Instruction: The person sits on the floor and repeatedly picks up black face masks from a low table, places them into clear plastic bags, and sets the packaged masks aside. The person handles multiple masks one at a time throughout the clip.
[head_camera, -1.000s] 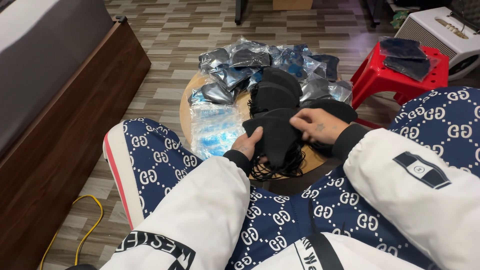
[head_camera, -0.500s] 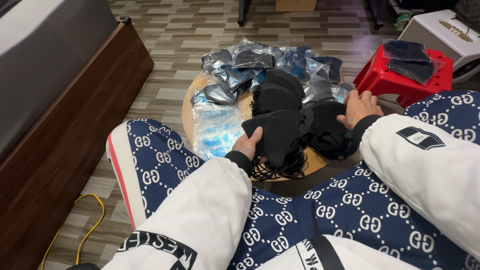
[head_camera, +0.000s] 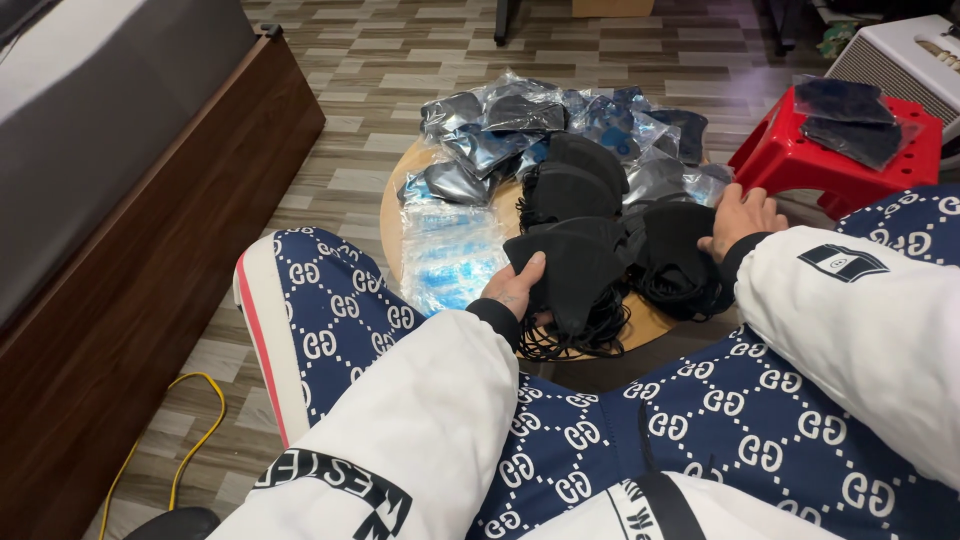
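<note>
The left hand (head_camera: 515, 290) grips a black face mask (head_camera: 570, 270) by its near edge, thumb on top and fingers curled beneath, holding it just above the round wooden table (head_camera: 392, 225). The right hand (head_camera: 738, 215) lies flat and open-fingered on a heap of loose black masks (head_camera: 680, 255) at the table's right side — it grasps nothing. Behind the held mask rises a stack of black masks (head_camera: 570, 185), and beyond that a pile of masks sealed in clear bags (head_camera: 500, 120). Empty clear bags with blue print (head_camera: 450, 250) lie at the table's left edge. A red plastic stool (head_camera: 790, 160) stands to the right, carrying two more bagged masks (head_camera: 850, 115).
</note>
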